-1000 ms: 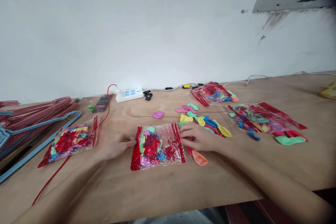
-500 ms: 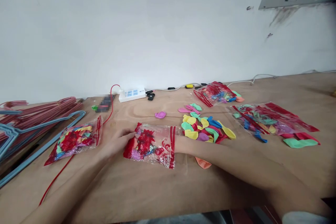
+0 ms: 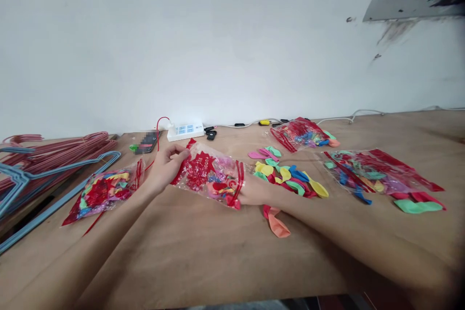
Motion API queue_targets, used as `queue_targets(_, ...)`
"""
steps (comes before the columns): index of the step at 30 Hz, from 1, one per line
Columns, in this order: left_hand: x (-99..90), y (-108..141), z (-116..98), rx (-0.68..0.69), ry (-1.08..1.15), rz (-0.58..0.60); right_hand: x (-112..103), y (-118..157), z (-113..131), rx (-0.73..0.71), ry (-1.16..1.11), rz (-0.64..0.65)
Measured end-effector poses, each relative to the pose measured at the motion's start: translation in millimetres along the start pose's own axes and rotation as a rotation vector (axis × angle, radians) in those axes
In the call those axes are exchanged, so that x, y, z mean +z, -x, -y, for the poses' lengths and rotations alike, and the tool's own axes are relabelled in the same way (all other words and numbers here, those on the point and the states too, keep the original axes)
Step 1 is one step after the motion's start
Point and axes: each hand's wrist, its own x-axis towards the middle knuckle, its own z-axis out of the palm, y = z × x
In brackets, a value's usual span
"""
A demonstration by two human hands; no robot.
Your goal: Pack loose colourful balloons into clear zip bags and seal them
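A clear plastic bag [image 3: 203, 172] with red print and colourful balloons inside is tilted up off the table at the centre. My left hand [image 3: 169, 164] pinches its upper left corner. At the bag's right end, by its red-striped edge, is my right hand [image 3: 252, 189]; its fingers are hidden behind or inside the bag. A pile of loose balloons [image 3: 296, 186] in yellow, green, blue and red lies just right of that hand. An orange balloon [image 3: 279, 225] lies nearer the front, below my right wrist.
Another filled bag [image 3: 105, 191] lies at the left, beside blue hangers [image 3: 65, 169]. Two more bags lie at the right, one at the back [image 3: 301, 134] and one further forward [image 3: 381, 172]. A power strip [image 3: 186, 131] stands near the wall.
My left hand has raised the bag's left end, and the balloons inside have slid towards its right end. My right hand has drawn back slightly, with its wrist now beside the bag's edge.
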Motion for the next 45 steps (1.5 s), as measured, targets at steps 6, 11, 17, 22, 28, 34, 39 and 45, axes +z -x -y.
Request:
queue_targets(6,-39.9,-18.6,22.1,-0.121,-0.176,0.055,-52.8,64.5,-31.9,0.210,0.068,-0.036)
queue_targets(11,-71.2,-18.9,57.6,-0.081,-0.398,0.132,-76.9,114.9,-39.7,0.249,0.186,0.029)
queue_targets(17,-53.7,-8.5,47.9,0.516,-0.585,0.254,-74.1,109.1,-14.0,0.332,0.287,-0.187)
queue_targets(22,-19.5,5.7,51.3,0.695,-0.838,0.590,-27.6,88.8,-2.8,0.415,0.419,-0.107)
queue_targets(28,-14.7,26.7,89.8,0.545,-0.918,0.689,1.9,96.4,-10.2,0.474,0.393,0.054)
queue_targets(34,-31.1,28.3,107.2,0.453,-0.966,0.572,-17.4,101.4,-4.2,0.480,0.410,0.022)
queue_targets(39,-42.9,20.7,100.8,0.455,-0.994,0.461,-33.5,130.2,10.3,0.582,0.512,-0.147)
queue_targets(45,-32.4,-0.1,100.0,0.530,-0.999,0.471,-1.6,154.1,17.9,0.853,0.519,-0.111)
